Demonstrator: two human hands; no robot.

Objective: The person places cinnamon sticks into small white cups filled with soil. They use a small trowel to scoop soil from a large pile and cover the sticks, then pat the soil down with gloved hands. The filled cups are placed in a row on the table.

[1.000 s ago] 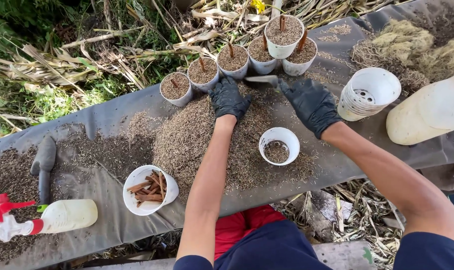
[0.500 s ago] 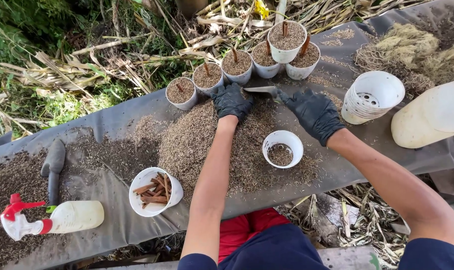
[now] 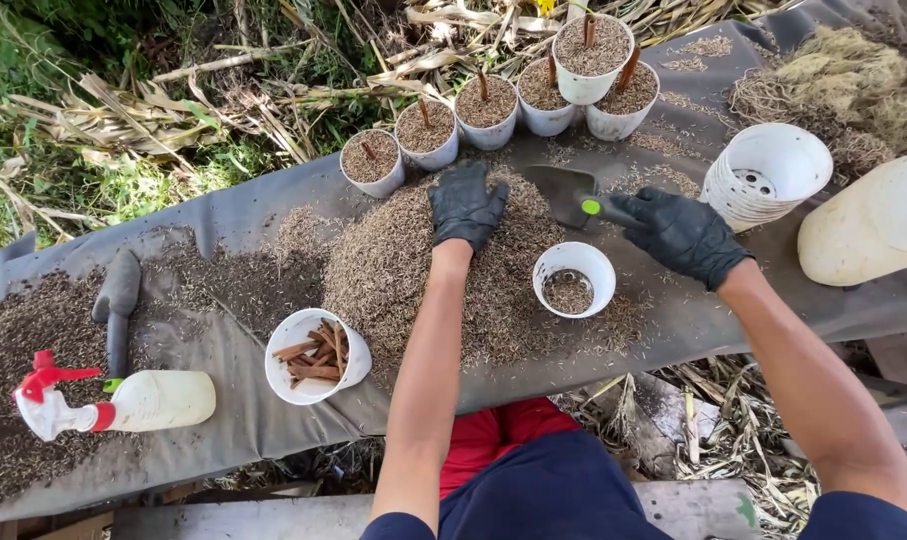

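My left hand (image 3: 466, 203), in a black glove, rests flat on top of a large pile of brown husks (image 3: 414, 270) on the grey sheet (image 3: 234, 215). My right hand (image 3: 679, 232), also gloved, grips the handle of a small dark trowel (image 3: 564, 190) whose blade lies against the pile's far right side. A small white pot (image 3: 573, 278) with a little husk in its bottom stands between my two hands, just right of the pile.
Several filled white pots with stick cuttings (image 3: 494, 105) line the far edge. A white cup of brown sticks (image 3: 316, 355), a spray bottle (image 3: 114, 403) and a second trowel (image 3: 117, 305) lie left. Stacked empty pots (image 3: 769, 175) and a large white jug (image 3: 869, 225) stand right.
My right hand has pulled back to the right and now shows the trowel clearly in its grip. My left hand has stayed on the pile.
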